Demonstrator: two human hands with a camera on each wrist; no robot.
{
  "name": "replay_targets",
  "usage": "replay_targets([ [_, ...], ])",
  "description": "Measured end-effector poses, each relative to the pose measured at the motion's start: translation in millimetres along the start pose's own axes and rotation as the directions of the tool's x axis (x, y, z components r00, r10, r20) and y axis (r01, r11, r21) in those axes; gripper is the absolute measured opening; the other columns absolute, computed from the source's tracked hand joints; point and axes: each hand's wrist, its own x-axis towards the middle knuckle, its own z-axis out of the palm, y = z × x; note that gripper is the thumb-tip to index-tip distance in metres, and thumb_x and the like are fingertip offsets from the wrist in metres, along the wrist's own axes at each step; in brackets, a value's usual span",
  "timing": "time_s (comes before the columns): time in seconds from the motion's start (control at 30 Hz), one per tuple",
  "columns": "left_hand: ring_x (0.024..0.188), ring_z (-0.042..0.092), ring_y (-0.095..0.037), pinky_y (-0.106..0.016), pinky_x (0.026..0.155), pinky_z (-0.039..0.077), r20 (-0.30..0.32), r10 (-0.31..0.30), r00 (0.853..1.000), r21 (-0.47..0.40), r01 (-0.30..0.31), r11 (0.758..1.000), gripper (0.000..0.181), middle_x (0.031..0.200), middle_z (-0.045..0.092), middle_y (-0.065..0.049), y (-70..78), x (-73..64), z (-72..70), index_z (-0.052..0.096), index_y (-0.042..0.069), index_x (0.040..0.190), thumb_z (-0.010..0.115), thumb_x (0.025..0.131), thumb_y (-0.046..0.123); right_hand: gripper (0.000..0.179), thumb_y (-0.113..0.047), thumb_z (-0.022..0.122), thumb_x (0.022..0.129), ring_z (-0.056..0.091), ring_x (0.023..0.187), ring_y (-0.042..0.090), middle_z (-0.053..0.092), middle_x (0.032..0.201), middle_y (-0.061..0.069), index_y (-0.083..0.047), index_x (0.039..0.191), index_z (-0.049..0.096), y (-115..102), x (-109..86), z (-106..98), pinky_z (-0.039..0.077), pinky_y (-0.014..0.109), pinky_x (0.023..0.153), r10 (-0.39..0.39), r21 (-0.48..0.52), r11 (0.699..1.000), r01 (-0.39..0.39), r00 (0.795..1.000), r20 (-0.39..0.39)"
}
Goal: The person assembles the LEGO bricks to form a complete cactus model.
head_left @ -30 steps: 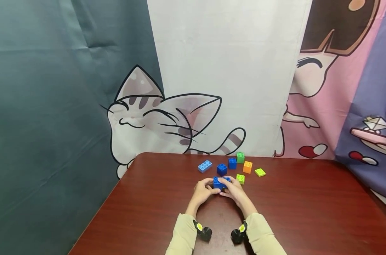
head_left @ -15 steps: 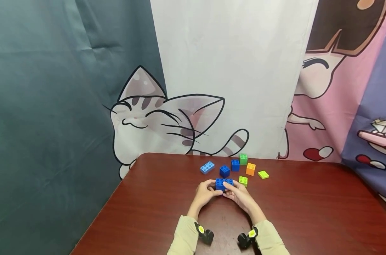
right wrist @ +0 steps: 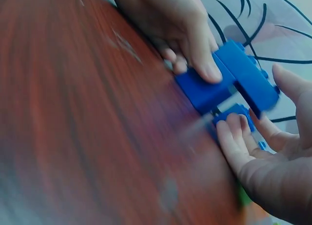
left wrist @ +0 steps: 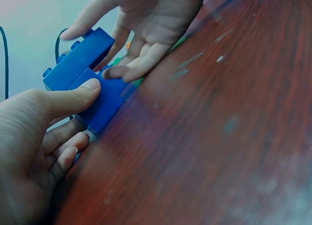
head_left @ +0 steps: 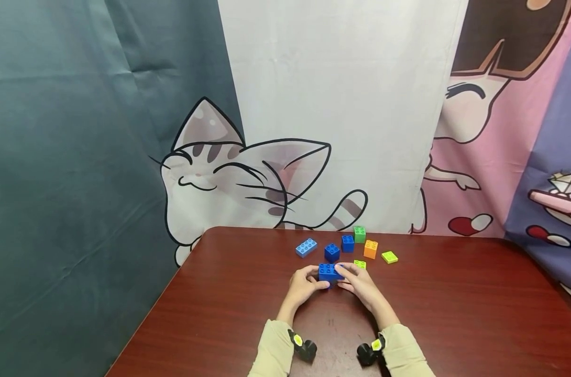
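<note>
My left hand (head_left: 300,285) grips a blue toy building-brick stack, thumb on the near face of its lower brick (left wrist: 105,105). A long blue brick (head_left: 328,269) with studs sits on top, its right end jutting past the lower one. Close around that overhanging end is my right hand (head_left: 362,287), thumb tip just beside the studs and index fingertip by the end face. Its other fingers bend loosely under the overhang in the right wrist view, and nothing shows pinched between them. The stack is just over the table.
Behind the hands on the brown table (head_left: 219,303) lie a light-blue long brick (head_left: 306,247), two blue bricks (head_left: 332,253), a green brick (head_left: 359,234), an orange brick (head_left: 370,249), a lime brick (head_left: 360,264) and a flat lime piece (head_left: 390,257). A printed curtain (head_left: 351,104) hangs behind.
My right hand has shifted right; its thumb has slid from the middle of the long brick's top to its right end. The left hand keeps its grip.
</note>
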Motion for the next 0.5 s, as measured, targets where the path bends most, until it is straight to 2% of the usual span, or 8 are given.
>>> replay_targets([
  [0.13, 0.069, 0.051, -0.006, -0.018, 0.063, 0.042, -0.003, -0.001, 1.000, 0.001, 0.001, 1.000, 0.040, 0.097, 0.074, -0.004, -1.2, -0.2, -0.2, 0.071, 0.009, 0.112, 0.082, 0.078, 0.028, 0.060, -0.040, 0.056, 0.098, 0.061, 0.111, 0.021, 0.049, 0.140, 0.023, 0.001, 0.139, 0.045, -5.3, -0.1, -9.0, 0.054, 0.034, 0.095, 0.000, -0.073, 0.997, -0.003, 0.999, -0.041],
  [0.37, 0.068, 0.051, -0.005, -0.019, 0.062, 0.041, -0.010, 0.010, 1.000, 0.004, -0.010, 1.000, 0.040, 0.095, 0.073, -0.004, -2.6, 0.7, -0.2, 0.070, 0.009, 0.111, 0.083, 0.077, 0.026, 0.058, -0.038, 0.055, 0.099, 0.063, 0.110, 0.020, 0.051, 0.138, 0.026, 0.004, 0.138, 0.045, -17.8, 0.4, -23.1, 0.053, 0.031, 0.096, -0.059, -0.113, 0.992, 0.050, 0.996, -0.074],
  [0.5, 0.067, 0.050, -0.005, -0.018, 0.062, 0.041, -0.006, 0.017, 1.000, -0.005, -0.017, 1.000, 0.038, 0.095, 0.073, -0.005, -3.0, 0.7, 1.8, 0.071, 0.009, 0.110, 0.083, 0.077, 0.024, 0.055, -0.036, 0.056, 0.098, 0.064, 0.110, 0.023, 0.057, 0.132, 0.024, 0.004, 0.134, 0.049, -20.8, 1.0, -31.0, 0.053, 0.032, 0.095, -0.101, -0.121, 0.989, 0.083, 0.983, -0.155],
])
